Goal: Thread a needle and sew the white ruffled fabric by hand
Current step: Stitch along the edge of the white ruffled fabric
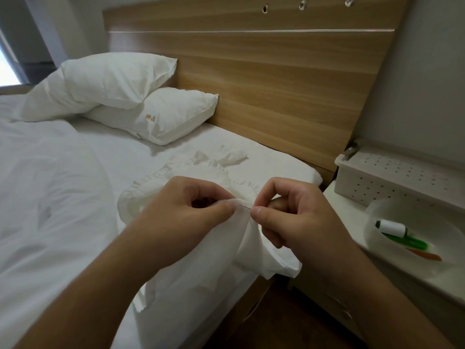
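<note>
Hands (241, 210) pinch fabric (214, 248); bowl (412, 238) (spool (392, 228) inside) stands right

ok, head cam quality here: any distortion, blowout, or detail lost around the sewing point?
Head view: wide-angle bend bows the wooden headboard; window corner at left blown out; soft, even light; the white ruffled fabric nearly merges with the white bedsheet; the thin needle between left hand and right hand is barely resolved.
</note>
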Available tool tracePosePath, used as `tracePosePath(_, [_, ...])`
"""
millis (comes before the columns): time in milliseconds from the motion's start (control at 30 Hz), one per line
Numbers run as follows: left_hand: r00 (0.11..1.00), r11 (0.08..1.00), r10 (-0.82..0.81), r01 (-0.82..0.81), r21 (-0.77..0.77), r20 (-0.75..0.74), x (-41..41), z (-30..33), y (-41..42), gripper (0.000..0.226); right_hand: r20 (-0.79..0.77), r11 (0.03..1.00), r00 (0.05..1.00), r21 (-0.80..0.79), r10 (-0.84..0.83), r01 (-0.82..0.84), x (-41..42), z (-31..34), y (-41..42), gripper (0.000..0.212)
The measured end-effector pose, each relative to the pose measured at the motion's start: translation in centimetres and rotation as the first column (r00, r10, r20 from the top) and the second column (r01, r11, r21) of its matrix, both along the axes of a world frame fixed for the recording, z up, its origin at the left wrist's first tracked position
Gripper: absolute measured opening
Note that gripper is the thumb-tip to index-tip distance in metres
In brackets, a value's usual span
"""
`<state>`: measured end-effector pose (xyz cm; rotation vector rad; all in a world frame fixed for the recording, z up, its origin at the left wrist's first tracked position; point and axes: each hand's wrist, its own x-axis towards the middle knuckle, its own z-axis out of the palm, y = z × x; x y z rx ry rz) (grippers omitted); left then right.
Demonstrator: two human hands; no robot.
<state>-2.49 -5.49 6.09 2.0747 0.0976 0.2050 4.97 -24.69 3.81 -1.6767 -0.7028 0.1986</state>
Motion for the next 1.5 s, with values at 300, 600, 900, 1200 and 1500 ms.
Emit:
tracePosePath(300, [1.0,1.0,0.001,-0.001,-0.016,0.0,0.0,0.0,-0.1,0.014,0.016,0.999,1.0,-0.024,-0.022,0.022,0.3,-0.4,0.1,0.012])
tracePosePath(600, [1.0,1.0,0.003,-0.003,-0.002,0.008,0.0,0.0,-0.1,0.014,0.057,0.997,0.997,-0.056,-0.046,0.049,0.7,-0.8,0.1,0.014])
tracePosePath(900, [0.999,0.999,-0.036,0.035,0.041,0.016,0.1,-0.2,0.1,0.015,0.036,0.992,0.999,-0.125,0.003,0.001,0.5,-0.6,0.0,0.029])
tracePosePath(1200, [0.996,0.987,-0.058,0.047,0.157,0.069,0.1,-0.3,0.2,0.017,-0.014,0.986,1.0,-0.167,0.011,-0.013,0.6,-0.8,0.4,0.015])
tracePosePath(1500, [0.995,0.988,-0.035,0.02,0.155,0.097,0.1,-0.6,0.3,0.013,0.017,0.988,1.0,-0.151,-0.026,0.028,0.6,-1.1,0.4,0.012])
